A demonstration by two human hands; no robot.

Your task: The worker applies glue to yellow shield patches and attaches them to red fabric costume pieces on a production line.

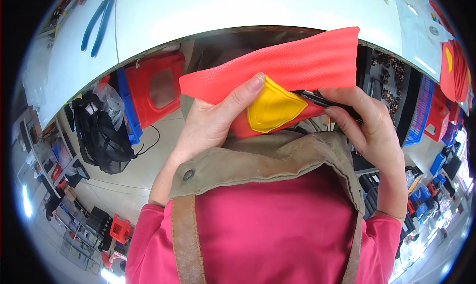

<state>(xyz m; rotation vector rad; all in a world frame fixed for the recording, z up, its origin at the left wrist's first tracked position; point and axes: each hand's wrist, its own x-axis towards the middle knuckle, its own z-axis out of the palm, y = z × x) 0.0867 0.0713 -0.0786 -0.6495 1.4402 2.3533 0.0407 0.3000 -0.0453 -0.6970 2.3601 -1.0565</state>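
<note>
A white table curved across the top, blue-handled pliers lying on it at the left. Below its edge, the red-orange textured sheet was held up over the apron. The left hand pinched it, thumb pressed beside its yellow raised patch. The right hand gripped a black tool against the sheet.

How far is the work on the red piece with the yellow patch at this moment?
Looks done: several similar red pieces lie stacked at the right end of the white table. In hand: the left hand holds the red fabric piece, thumb by its yellow patch, while the right hand works a thin dark tool at the patch edge. What is left cannot be judged from here.
</note>
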